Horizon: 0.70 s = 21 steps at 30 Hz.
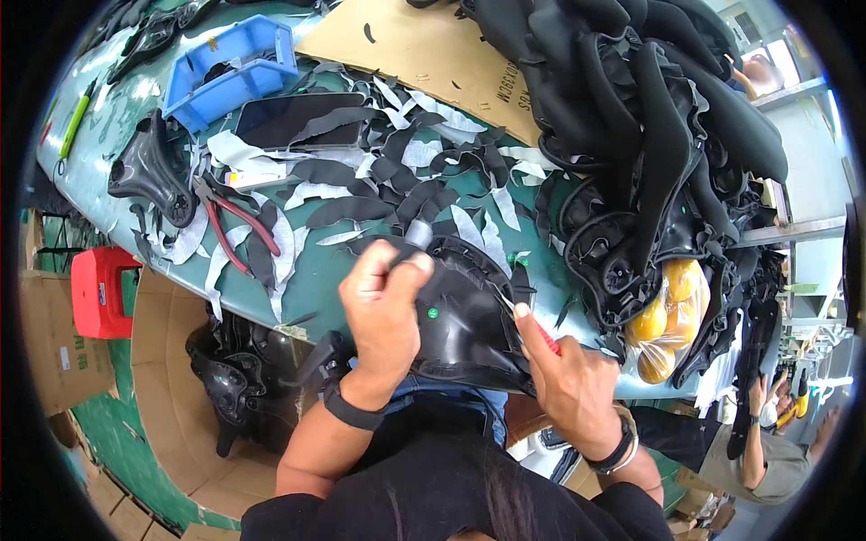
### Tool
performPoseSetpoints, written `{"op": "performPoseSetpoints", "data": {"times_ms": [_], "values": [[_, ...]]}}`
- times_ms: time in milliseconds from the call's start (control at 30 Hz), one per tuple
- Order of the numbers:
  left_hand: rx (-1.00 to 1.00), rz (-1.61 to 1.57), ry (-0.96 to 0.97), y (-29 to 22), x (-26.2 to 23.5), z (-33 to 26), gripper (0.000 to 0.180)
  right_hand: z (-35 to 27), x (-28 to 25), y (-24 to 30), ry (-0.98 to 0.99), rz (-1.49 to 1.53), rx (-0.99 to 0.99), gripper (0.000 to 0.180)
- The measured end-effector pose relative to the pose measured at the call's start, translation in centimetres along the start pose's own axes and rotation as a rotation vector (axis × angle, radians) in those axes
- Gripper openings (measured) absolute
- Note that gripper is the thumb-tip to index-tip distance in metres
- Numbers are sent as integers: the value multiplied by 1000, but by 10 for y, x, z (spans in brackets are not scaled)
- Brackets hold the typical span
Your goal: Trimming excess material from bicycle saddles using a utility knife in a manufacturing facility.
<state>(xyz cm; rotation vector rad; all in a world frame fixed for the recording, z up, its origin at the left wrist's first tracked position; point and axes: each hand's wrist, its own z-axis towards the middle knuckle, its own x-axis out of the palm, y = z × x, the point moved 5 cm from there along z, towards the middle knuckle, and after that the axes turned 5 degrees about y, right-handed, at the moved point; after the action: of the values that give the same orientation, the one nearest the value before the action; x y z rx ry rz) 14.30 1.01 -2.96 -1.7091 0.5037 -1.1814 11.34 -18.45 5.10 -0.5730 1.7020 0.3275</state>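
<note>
In front of me at the table's near edge is a glossy black moulded shell [465, 311], shaped like a bicycle saddle, with a small green round sticker. My left hand [383, 302] is closed in a fist over its left side; a grey cylindrical piece [418, 234] shows just beyond the thumb, and what the fingers grip is hidden. In my right hand [577, 392] is a red-handled tool [546, 338]. Its thin metal tip meets the shell's right rim, the index finger stretched along it. Black and white strip offcuts [406, 176] lie beyond the shell.
Red-handled pliers [234, 221], a black saddle-like part [155, 171] and a blue bin [230, 72] lie on the left. Black padded pieces [631, 135] pile high on the right beside bagged yellow fruit [667, 316]. A cardboard box [171, 361] stands below; another person [758, 451] is far right.
</note>
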Motion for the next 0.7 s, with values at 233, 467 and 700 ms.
{"op": "performPoseSetpoints", "data": {"times_ms": [233,467,700], "values": [[47,166,-58,-7,-11,8,31,-1,24,-28,-314,702,131,74],[-348,995,603,-35,-25,1,53,31,26,-9,156,1193,-27,59],[-156,697,188,-147,-109,93,26,20,8,-49,-515,1374,185,40]]}}
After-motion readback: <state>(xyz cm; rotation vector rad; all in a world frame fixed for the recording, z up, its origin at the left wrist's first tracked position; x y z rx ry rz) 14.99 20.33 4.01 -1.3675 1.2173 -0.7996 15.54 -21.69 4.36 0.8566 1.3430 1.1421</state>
